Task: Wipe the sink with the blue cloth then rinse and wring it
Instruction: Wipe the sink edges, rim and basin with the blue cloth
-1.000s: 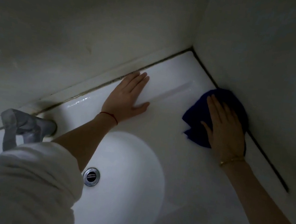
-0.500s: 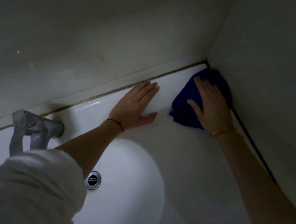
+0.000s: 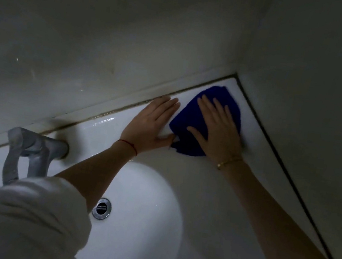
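Observation:
The white sink [image 3: 211, 195] fills the lower part of the view, with its oval bowl and chrome drain [image 3: 101, 209] in the middle. The blue cloth [image 3: 190, 123] lies on the sink's back ledge close to the wall corner. My right hand [image 3: 219, 131] lies flat on the cloth with spread fingers, pressing it to the ledge. My left hand [image 3: 151, 124] rests flat and empty on the ledge right beside the cloth, its thumb touching the cloth's edge.
A grey tap [image 3: 32, 154] stands at the back left of the sink. Walls [image 3: 113, 34] close in behind and on the right, meeting at a dark sealed joint [image 3: 290, 177]. My white sleeve [image 3: 18, 222] covers the lower left.
My right hand has slid the cloth from the right-hand ledge up into the back corner and then leftward along the back ledge, until it meets my left hand.

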The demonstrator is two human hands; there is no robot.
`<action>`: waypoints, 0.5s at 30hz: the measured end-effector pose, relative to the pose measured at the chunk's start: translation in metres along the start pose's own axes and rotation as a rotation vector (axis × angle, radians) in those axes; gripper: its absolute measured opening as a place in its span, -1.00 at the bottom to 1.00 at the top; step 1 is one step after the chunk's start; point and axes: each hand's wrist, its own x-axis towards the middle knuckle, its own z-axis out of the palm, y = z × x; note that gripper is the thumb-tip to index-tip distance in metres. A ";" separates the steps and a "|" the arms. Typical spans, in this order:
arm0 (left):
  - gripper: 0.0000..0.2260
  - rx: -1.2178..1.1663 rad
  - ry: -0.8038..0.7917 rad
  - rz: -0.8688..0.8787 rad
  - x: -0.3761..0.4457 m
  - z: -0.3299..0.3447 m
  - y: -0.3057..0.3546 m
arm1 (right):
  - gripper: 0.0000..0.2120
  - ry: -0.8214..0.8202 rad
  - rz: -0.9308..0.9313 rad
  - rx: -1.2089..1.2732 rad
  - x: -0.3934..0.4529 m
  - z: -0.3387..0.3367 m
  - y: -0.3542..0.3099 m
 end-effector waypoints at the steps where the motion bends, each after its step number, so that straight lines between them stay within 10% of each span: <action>1: -0.32 0.006 0.004 0.002 0.000 0.000 0.000 | -0.35 0.015 0.002 -0.012 -0.004 -0.003 0.009; 7: -0.33 0.039 0.000 0.009 0.001 -0.002 0.002 | -0.37 0.112 0.280 0.113 0.039 -0.004 0.012; 15: -0.35 0.045 0.017 0.029 0.000 -0.002 0.001 | -0.32 0.028 0.113 -0.044 0.010 -0.014 0.035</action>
